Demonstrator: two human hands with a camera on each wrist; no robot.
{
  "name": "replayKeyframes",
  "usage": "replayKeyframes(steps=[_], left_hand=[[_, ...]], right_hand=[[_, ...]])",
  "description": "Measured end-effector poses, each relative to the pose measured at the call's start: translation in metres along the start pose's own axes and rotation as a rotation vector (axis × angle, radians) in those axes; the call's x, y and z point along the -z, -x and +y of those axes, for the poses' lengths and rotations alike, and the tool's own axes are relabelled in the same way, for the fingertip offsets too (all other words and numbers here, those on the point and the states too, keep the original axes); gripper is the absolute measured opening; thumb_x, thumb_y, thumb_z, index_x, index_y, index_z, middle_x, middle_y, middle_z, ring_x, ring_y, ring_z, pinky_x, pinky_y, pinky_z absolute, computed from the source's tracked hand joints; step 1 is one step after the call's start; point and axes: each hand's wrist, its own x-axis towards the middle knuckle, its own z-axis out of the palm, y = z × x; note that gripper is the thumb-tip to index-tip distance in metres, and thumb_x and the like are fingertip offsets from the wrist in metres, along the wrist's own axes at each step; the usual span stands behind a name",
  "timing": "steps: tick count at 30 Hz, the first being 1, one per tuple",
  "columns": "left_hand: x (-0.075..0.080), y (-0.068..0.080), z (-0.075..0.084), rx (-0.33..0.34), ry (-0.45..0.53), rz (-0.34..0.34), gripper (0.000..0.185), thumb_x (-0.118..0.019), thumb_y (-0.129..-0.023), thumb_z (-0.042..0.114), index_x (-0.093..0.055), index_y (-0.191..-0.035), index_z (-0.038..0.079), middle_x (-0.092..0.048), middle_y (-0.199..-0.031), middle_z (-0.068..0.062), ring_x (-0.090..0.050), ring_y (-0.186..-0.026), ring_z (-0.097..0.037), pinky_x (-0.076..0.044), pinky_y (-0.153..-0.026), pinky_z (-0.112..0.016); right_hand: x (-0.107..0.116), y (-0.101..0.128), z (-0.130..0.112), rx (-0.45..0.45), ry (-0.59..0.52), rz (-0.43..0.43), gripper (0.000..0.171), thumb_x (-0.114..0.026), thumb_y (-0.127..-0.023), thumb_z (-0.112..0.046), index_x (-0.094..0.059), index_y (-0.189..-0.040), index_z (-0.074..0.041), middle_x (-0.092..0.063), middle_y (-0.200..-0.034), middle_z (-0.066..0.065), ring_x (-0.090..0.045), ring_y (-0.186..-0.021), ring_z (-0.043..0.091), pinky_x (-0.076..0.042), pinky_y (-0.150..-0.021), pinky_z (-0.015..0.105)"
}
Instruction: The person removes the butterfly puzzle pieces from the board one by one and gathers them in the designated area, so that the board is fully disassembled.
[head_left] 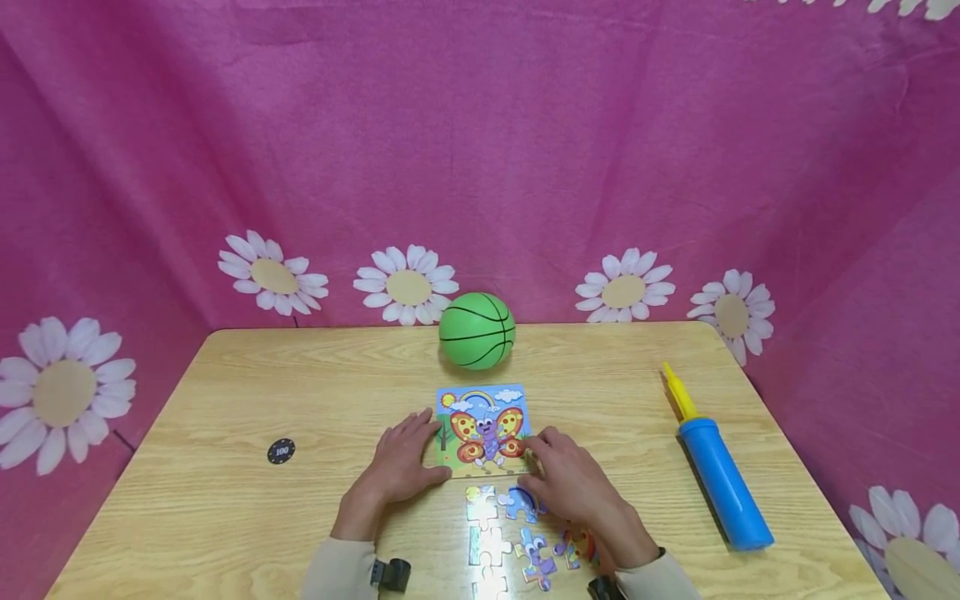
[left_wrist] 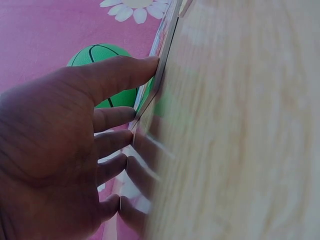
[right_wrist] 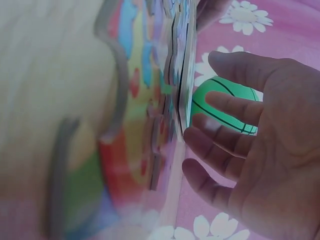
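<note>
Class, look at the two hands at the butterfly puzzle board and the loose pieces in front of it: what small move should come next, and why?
Probably the right hand should draw back to pick up a loose piece. Both hands lie open at the puzzle board, the left hand steadying its left edge, and neither holds anything, while several pieces lie on the table just in front of the board.

Both hands [head_left: 401,467] [head_left: 573,483] flat beside butterfly puzzle [head_left: 483,429], loose pieces [head_left: 517,533], green ball [head_left: 477,330]

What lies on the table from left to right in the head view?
Black chip → left hand → butterfly puzzle → right hand → blue pump.
</note>
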Motion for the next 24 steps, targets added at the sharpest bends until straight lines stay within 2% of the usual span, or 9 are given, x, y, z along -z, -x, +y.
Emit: replayKeyframes(steps=[5, 8, 17, 24], left_hand=[[0.001, 0.001, 0.001, -0.003, 0.005, -0.003, 0.074, -0.074, -0.081, 0.037, -0.045, -0.144, 0.012, -0.030, -0.159, -0.009, -0.022, -0.148, -0.033, -0.014, -0.120, -0.057], [0.001, 0.002, 0.001, -0.006, 0.008, 0.001, 0.074, -0.074, -0.081, 0.037, -0.045, -0.144, 0.011, -0.030, -0.159, -0.009, -0.022, -0.148, -0.033, -0.014, -0.120, -0.057], [0.000, 0.001, 0.001, -0.014, -0.006, 0.005, 0.074, -0.075, -0.080, 0.037, -0.046, -0.143, 0.012, -0.030, -0.159, -0.009, -0.023, -0.148, -0.034, -0.016, -0.120, -0.058], [0.002, 0.000, 0.001, -0.020, -0.018, 0.012, 0.074, -0.074, -0.080, 0.037, -0.046, -0.143, 0.011, -0.031, -0.158, -0.010, -0.024, -0.148, -0.034, -0.016, -0.119, -0.058]], right_hand=[[-0.001, -0.005, 0.000, 0.040, 0.005, -0.015, 0.041, -0.074, -0.083, -0.031, -0.066, -0.119, -0.013, -0.059, -0.106, -0.001, -0.051, -0.091, 0.012, -0.048, -0.081, 0.035], [-0.002, -0.008, -0.002, 0.064, 0.022, -0.030, 0.043, -0.072, -0.085, -0.031, -0.065, -0.122, -0.012, -0.059, -0.107, -0.002, -0.051, -0.092, 0.012, -0.048, -0.083, 0.035], [-0.005, -0.020, -0.008, 0.091, 0.064, -0.087, 0.042, -0.072, -0.084, -0.030, -0.066, -0.121, -0.013, -0.053, -0.103, -0.003, -0.045, -0.085, 0.012, -0.042, -0.073, 0.028], [-0.007, -0.030, -0.015, 0.138, 0.150, -0.102, 0.042, -0.070, -0.082, -0.029, -0.065, -0.119, -0.011, -0.049, -0.096, 0.001, -0.042, -0.080, 0.016, -0.038, -0.064, 0.029]])
